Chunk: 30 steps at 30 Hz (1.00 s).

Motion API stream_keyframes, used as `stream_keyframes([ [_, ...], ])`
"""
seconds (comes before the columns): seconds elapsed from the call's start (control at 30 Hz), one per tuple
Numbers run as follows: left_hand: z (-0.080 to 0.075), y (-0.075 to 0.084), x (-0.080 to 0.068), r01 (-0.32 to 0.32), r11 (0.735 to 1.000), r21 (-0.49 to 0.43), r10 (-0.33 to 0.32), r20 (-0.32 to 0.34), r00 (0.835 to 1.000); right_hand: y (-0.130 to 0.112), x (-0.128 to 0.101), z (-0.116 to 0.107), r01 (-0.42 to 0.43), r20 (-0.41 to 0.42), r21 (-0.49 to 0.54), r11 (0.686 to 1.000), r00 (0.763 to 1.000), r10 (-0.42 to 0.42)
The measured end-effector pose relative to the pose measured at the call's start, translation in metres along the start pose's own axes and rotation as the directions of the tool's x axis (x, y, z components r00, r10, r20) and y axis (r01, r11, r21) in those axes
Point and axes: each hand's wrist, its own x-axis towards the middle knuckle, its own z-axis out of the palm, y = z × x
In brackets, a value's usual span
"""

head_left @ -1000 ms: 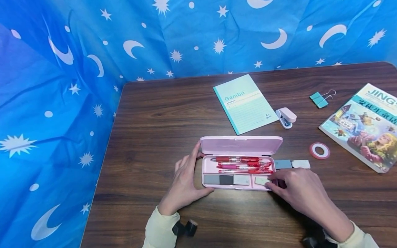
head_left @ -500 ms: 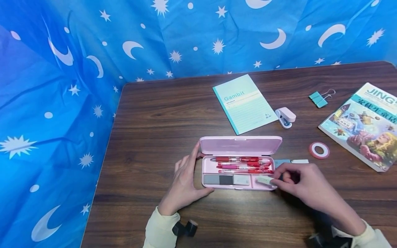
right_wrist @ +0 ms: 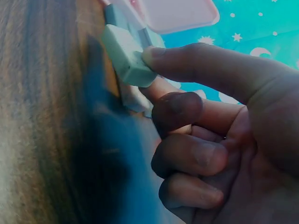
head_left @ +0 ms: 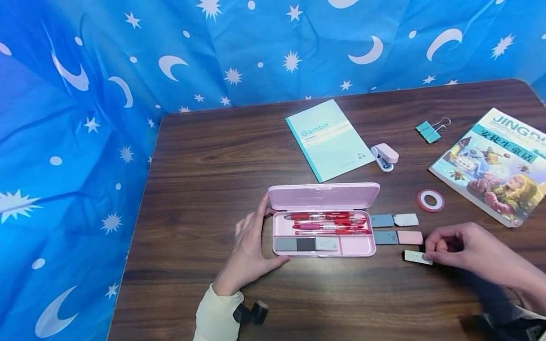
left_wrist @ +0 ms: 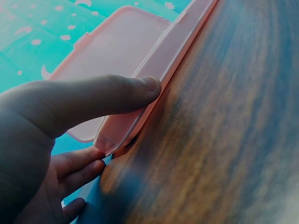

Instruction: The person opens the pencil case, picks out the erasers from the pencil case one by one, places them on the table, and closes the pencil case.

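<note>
A pink pencil case (head_left: 357, 245) lies with its lid raised. My left hand (head_left: 249, 248) holds its left end, thumb on the front edge and fingers at the back; the left wrist view shows the thumb (left_wrist: 126, 93) across the rim. To the right of the case, my right hand (head_left: 473, 248) pinches a pale green eraser (head_left: 415, 257) between thumb and fingertips, low over the table. Several red pens (head_left: 330, 227) lie in the case's long compartment. Grey and white erasers (head_left: 296, 244) fill the front left compartment; the front right one holds nothing.
Two rows of erasers (head_left: 386, 237) in blue-grey, white and pink lie right of the case. Behind are a notebook (head_left: 328, 139), a small stapler (head_left: 386, 156), a roll of tape (head_left: 431, 201), a teal binder clip (head_left: 428, 132) and a book (head_left: 490, 170).
My right hand has lifted the pale green eraser out of the case's front right compartment and carried it right, beside the eraser rows. The left hand stays on the case.
</note>
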Motion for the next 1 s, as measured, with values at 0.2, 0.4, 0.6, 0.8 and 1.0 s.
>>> stream_keyframes([
  [0.2,-0.001,-0.001,0.0,0.017,1.0,-0.007,-0.017,0.01,1.0,0.002,0.005,0.005,0.012,-0.057,-0.015,1.0,0.998,-0.012],
  [0.4,-0.001,0.0,0.0,0.01,1.0,-0.005,-0.01,0.006,1.0,-0.006,0.004,0.007,0.003,-0.141,-0.064,0.998,0.99,-0.012],
  [0.6,-0.001,-0.001,-0.001,-0.002,1.0,-0.002,0.002,0.004,1.0,-0.042,0.007,0.021,0.117,-0.25,-0.048,0.992,0.96,-0.126],
  [0.8,-0.002,-0.001,-0.001,0.01,1.0,0.003,-0.01,0.013,1.0,-0.089,0.028,0.058,0.245,-0.296,-0.092,0.965,0.919,-0.261],
  [1.0,-0.002,0.0,0.0,0.001,1.0,0.01,-0.001,0.013,1.0,-0.109,0.047,0.095,0.285,-0.341,-0.272,0.919,0.864,-0.369],
])
